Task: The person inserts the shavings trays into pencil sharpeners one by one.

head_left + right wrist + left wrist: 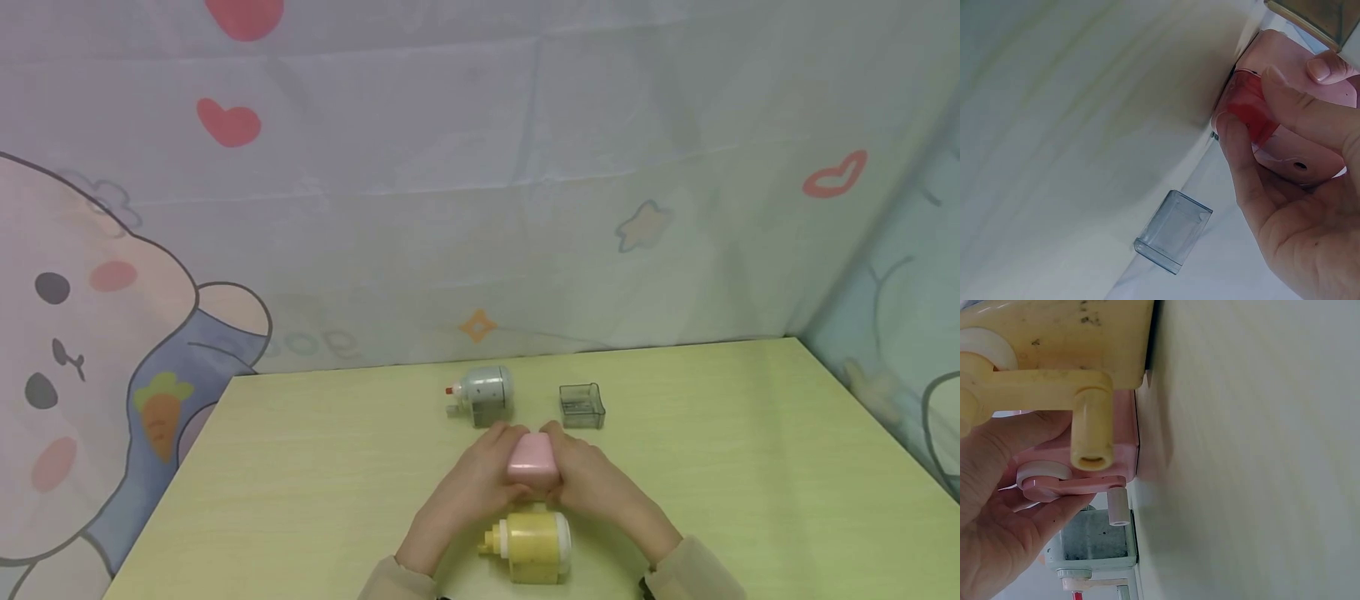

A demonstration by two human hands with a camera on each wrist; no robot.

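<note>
Steadiness seemed key: the left hand (pixel 486 469) gripped the pink sharpener (pixel 533 457) beside its crank (pixel 1092 485), the right hand (pixel 588 472) pinching its red drawer (pixel 1249 103).

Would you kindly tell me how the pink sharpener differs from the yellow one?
The pink sharpener is gripped by the left hand and right hand; the yellow sharpener stands untouched. The pink one is farther back, the yellow one nearer the front. Both have a crank handle.

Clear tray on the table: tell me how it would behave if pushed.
The clear tray looks stiff, given its crisp corners. Its thin walls suggest it is light. Low and flat-sided, it would likely slide rather than roll.
</note>
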